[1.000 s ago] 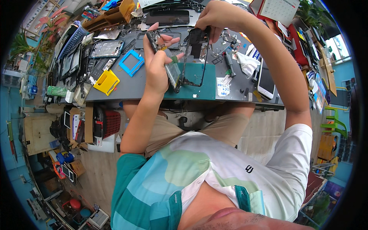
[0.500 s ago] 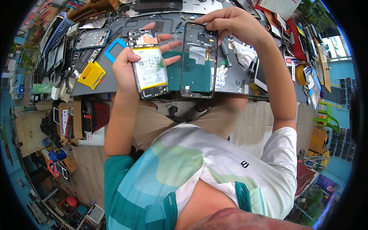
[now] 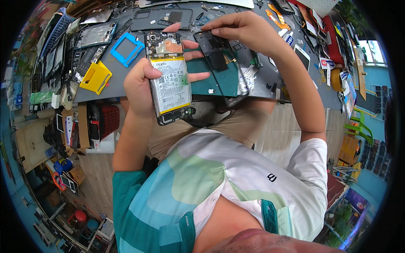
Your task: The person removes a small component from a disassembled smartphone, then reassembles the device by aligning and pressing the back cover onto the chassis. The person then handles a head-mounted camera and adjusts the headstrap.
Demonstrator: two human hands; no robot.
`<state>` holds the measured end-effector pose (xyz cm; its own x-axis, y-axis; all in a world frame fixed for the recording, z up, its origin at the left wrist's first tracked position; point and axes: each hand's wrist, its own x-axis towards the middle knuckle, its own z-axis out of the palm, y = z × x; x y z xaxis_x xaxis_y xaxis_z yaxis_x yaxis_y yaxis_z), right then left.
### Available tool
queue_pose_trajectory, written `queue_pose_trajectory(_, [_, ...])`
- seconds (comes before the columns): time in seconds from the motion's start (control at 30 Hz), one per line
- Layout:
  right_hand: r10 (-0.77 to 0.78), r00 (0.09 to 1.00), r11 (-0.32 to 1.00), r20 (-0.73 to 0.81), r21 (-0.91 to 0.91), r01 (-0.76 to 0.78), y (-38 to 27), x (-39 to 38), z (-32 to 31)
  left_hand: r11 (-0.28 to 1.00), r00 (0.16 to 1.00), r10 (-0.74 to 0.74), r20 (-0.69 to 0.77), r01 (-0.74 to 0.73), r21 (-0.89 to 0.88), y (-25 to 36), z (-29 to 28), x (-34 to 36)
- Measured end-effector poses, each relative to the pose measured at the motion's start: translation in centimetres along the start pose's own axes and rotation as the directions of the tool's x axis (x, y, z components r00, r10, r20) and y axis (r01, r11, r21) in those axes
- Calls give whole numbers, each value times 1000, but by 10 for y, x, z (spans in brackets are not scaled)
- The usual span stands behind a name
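Opened phone [image 3: 171, 95] above the near edge of the tabletop [image 3: 263, 80], slightly tilted, innards uppermost: circuit board [image 3: 164, 49] at the far end, pale battery [image 3: 172, 88] with yellow borders in the middle, black module [image 3: 174, 116] at the near end. Clamped in the left hand [image 3: 141, 80], thumb over the left side, other fingers behind and spread apart, tips out past the right side. Just to the right, aslant, thin black frame [image 3: 217, 61], pinched at its far end between thumb and fingers of the right hand [image 3: 249, 33]; near end blurred; contact with the left fingertips impossible to tell. Beneath, green mat [image 3: 200, 87]; farther left, blue holder [image 3: 127, 49] and yellow holder [image 3: 96, 79]; to the right, white phone [image 3: 301, 57]. Step in hand, by judgement: side-by-side handling of 2 separated parts, probably for comparison or alignment. Next move, by judgement: need for a steady edge grip on the opened phone, a light pinch without flexing on the slim frame, and clearance between frame and battery.
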<state>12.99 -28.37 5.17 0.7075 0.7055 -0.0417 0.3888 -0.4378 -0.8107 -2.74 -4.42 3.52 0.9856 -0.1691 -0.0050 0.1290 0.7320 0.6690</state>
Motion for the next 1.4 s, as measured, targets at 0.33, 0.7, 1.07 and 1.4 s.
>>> queue_pose_trajectory(0.33, [-233, 890, 926, -393, -369, 79, -15, -45, 5, 995, 1000, -12, 0, 12, 101, -4, -6, -3])
queue_pose_trajectory(0.7, [3, 862, 963, -507, -232, -140, -17, -82, 47, 993, 1000, -23, -4, 23, 118, -5, -4, 0])
queue_pose_trajectory(1.07, [17, 865, 967, -502, -212, -142, -16, -80, 47, 994, 1000, -22, -3, 23, 110, -6, -4, 2])
queue_pose_trajectory(1.4, [67, 881, 977, -468, -148, -153, -17, -85, 46, 997, 1000, -7, 28, 5, 74, -5, -6, 2])
